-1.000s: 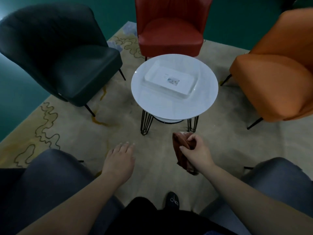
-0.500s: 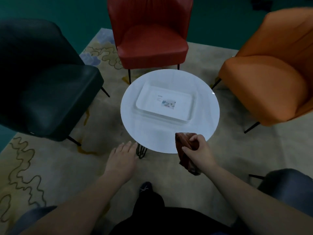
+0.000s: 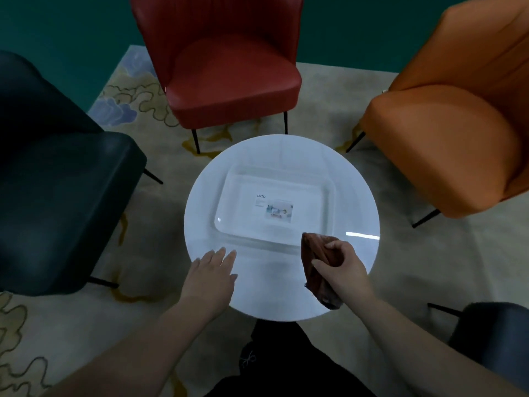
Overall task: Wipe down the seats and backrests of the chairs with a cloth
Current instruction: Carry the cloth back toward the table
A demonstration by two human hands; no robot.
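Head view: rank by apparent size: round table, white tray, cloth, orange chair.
1. orange chair, cropped by the frame and near, so unsure against the table
2. round table
3. white tray
4. cloth

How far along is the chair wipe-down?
Done: nothing visibly; no chair is being touched. In hand: the right hand grips the brown cloth over the white round table; the left hand is open. Left: the red chair, orange chair and dark chair, seats and backrests.

I see the round white table (image 3: 357,196) and its tray (image 3: 229,202) blocking the way to the far red chair (image 3: 229,81).
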